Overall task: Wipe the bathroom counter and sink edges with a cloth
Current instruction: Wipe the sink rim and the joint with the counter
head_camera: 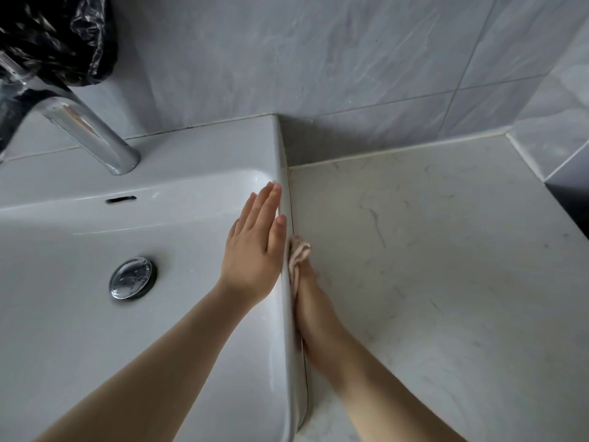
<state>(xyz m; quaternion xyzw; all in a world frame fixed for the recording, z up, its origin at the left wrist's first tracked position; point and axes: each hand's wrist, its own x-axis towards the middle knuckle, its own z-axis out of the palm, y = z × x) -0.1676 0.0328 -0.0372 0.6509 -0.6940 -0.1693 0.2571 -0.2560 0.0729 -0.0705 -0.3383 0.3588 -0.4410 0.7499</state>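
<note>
The white sink fills the left half of the head view, and the pale marble counter lies to its right. My left hand lies flat with straight fingers against the inside of the sink's right rim. My right hand is on the other side of that rim, low on the counter, pressing a small pinkish cloth against the sink's outer wall. The rim hides most of the right hand's fingers, so whether they curl round the cloth does not show.
A chrome tap leans over the basin at the upper left, with a black plastic bag behind it. A round chrome drain plug sits in the basin. Grey tiled walls close the back and right.
</note>
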